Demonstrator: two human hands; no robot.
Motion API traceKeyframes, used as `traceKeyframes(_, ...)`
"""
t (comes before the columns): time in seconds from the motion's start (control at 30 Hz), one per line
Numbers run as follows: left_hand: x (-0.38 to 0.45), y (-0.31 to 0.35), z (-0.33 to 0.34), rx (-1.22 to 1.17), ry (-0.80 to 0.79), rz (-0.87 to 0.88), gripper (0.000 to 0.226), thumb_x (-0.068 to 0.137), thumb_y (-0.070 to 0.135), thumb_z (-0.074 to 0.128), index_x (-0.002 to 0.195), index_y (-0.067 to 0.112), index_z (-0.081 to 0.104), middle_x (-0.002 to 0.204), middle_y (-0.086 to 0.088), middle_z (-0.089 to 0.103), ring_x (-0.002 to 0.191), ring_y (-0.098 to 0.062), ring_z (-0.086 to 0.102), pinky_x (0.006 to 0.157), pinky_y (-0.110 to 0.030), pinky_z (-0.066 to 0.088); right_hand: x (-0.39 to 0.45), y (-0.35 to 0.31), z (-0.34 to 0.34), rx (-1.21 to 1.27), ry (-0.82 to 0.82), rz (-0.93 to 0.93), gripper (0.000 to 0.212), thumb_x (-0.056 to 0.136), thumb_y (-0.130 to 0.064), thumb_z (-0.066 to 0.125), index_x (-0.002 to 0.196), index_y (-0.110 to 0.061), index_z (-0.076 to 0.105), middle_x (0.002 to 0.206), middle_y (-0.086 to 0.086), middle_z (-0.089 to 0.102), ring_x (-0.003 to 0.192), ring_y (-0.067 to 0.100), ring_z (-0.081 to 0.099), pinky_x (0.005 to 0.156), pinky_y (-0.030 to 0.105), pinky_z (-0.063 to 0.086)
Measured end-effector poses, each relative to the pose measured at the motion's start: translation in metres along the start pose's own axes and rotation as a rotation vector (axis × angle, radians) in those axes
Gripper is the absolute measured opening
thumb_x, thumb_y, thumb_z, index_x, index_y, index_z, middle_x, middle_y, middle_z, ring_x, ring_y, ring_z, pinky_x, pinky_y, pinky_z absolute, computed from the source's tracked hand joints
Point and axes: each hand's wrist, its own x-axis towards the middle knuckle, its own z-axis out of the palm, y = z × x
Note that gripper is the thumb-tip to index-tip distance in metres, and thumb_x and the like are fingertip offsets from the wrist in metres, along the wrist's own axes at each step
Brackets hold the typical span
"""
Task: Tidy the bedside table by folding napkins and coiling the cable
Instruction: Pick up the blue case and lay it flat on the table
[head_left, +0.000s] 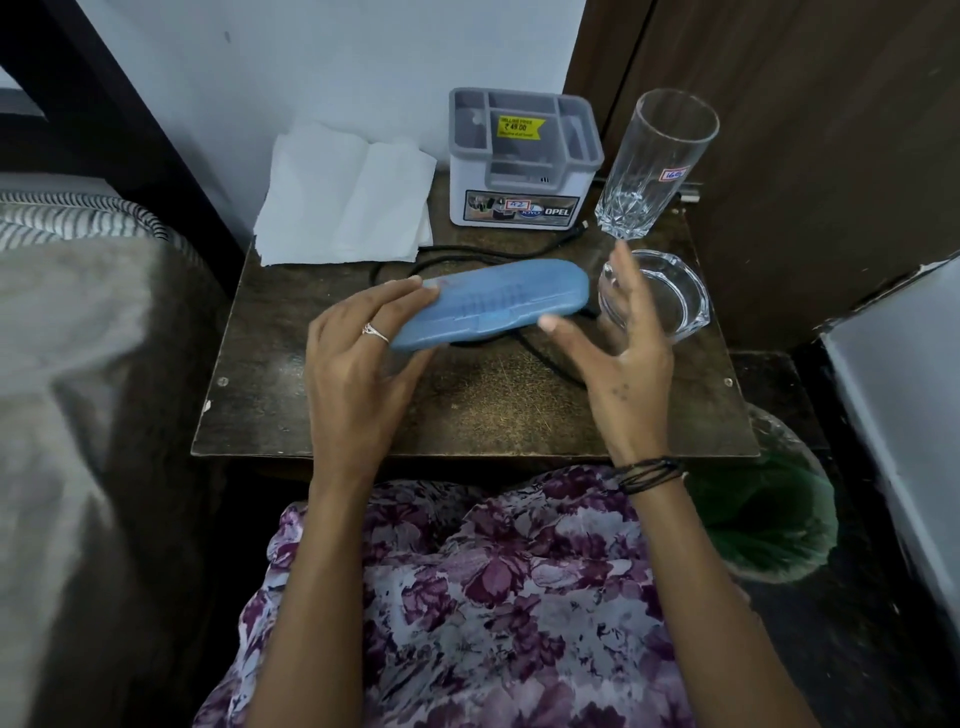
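A: What are the fingers doing?

B: The left hand (358, 358) has its fingers (410, 291) laid along one end of the blue case (493, 301), thumb beneath, gripping it just over the worktop (322, 415). The right hand (618, 343) is open, fingers spread, thumb tip near the case's other end; whether it touches, I cannot tell.

A: So which step is this?

B: Clearing, I judge. The black cable (540, 351) runs loose under the case and off toward the organiser box (524, 156). The napkins (343, 197) lie unfolded at the back left corner, overhanging the edge.

A: What does the next move call for?

B: Parking the case somewhere off the cable, then gathering the cable from one end.

A: Anything in the way?

B: The glass ashtray (670, 296) sits right behind the right hand, and the tall tumbler (654, 161) stands just beyond. A careless sweep could knock either. The cable's far end is near the tumbler's foot.
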Motion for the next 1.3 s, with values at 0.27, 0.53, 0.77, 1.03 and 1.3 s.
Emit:
traceKeyframes(0.27,-0.008,0.008,-0.006,0.232,0.172,0.100,0.039,0.079,-0.002,0.071,0.110,0.013,0.053,0.107,-0.023,0.064,0.104,-0.025,0.047,0.086,-0.039,0.046,0.021,-0.038,0.069,0.621,-0.127,0.622,0.047,0.086,-0.028,0.065,0.126,-0.011,0.049,0.126,0.014,0.059,0.103,0.028,0.065,0.070,0.035,0.060)
traceKeyframes(0.53,-0.004,-0.006,-0.025,-0.414,0.038,-0.567,0.071,0.072,0.045,0.072,0.131,0.021,0.042,0.125,0.006,0.052,0.116,-0.001,0.050,0.096,-0.014,0.040,0.031,-0.041,0.116,0.468,-0.195,0.605,0.055,0.072,-0.003,0.076,0.119,-0.012,0.049,0.119,0.017,0.063,0.107,0.032,0.062,0.095,0.049,0.049)
traceKeyframes(0.77,0.003,-0.034,-0.038,-0.484,0.084,-0.882,0.035,0.082,0.027,0.069,0.114,0.013,0.066,0.104,-0.002,0.071,0.093,-0.009,0.067,0.075,-0.019,0.053,0.020,-0.037,0.150,0.462,-0.172,0.612,0.050,0.069,-0.017,0.082,0.102,-0.011,0.045,0.092,0.003,0.062,0.086,0.017,0.066,0.079,0.035,0.057)
traceKeyframes(1.03,0.004,-0.051,-0.047,-0.484,0.140,-1.015,0.036,0.078,0.022,0.073,0.112,0.013,0.068,0.098,-0.003,0.072,0.088,-0.008,0.068,0.069,-0.018,0.053,-0.013,-0.041,0.177,0.064,-0.102,0.493,0.038,0.076,-0.051,0.068,0.091,-0.017,0.056,0.078,-0.008,0.059,0.073,0.012,0.059,0.057,0.025,0.040)
traceKeyframes(1.3,0.008,-0.063,-0.052,-0.402,0.033,-0.984,0.033,0.080,0.020,0.071,0.113,0.017,0.066,0.101,-0.003,0.070,0.092,-0.008,0.065,0.084,-0.026,0.050,-0.024,-0.032,0.174,-0.115,-0.168,0.278,0.031,0.082,-0.043,0.065,0.095,-0.015,0.061,0.094,0.001,0.065,0.084,0.017,0.061,0.067,0.028,0.046)
